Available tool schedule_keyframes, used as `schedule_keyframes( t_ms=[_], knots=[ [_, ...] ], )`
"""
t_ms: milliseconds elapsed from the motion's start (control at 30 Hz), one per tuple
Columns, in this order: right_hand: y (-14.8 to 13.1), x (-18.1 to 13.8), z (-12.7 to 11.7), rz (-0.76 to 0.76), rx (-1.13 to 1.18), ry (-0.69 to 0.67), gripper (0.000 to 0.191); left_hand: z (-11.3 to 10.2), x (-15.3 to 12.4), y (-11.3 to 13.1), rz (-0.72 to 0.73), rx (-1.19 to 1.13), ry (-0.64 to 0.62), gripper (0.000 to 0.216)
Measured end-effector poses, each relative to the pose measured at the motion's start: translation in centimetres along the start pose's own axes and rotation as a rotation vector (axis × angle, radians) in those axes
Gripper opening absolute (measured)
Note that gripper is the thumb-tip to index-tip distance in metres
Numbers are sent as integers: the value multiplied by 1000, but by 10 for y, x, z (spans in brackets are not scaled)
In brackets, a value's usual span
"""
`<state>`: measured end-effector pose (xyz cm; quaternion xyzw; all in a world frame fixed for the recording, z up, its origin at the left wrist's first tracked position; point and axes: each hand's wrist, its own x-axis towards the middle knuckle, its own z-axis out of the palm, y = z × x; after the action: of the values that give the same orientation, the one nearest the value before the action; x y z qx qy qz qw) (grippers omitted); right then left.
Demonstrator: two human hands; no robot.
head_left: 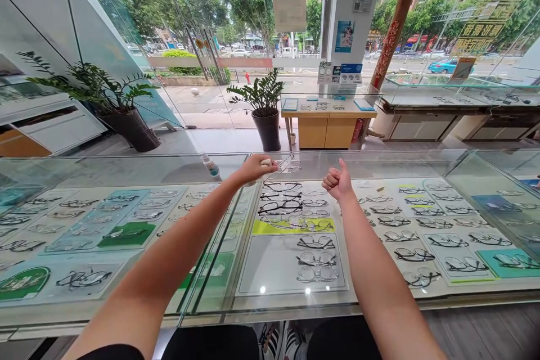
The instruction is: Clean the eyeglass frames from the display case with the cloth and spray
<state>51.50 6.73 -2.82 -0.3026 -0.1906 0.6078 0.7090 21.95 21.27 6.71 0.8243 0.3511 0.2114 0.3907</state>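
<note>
My left hand (256, 169) is closed, gripping a pair of thin-framed eyeglasses (290, 165) by one side above the glass counter. A small white bit of something, perhaps cloth, shows between its fingers. To the right, my right hand (338, 180) is curled into a fist with the thumb pointing up, and nothing shows in it. Beneath the hands, dark-framed eyeglasses (280, 206) lie in a column inside the glass display case (270, 270). A small white bottle with a teal label (210, 165) is tilted in view, left of my left hand.
More rows of eyeglasses (415, 254) fill the case on both sides. Beyond the counter are a potted plant (266, 124), a wooden display table (327, 130) and a second glass case (447, 98). Another potted plant (130, 124) stands at left, before large windows.
</note>
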Motion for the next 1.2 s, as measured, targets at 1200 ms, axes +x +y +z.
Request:
schedule_keyframes(
  t_ms=[1200],
  knots=[
    [86, -87, 128, -326, -117, 22, 66, 18, -119, -46, -60, -1019, -231, 58]
  ],
)
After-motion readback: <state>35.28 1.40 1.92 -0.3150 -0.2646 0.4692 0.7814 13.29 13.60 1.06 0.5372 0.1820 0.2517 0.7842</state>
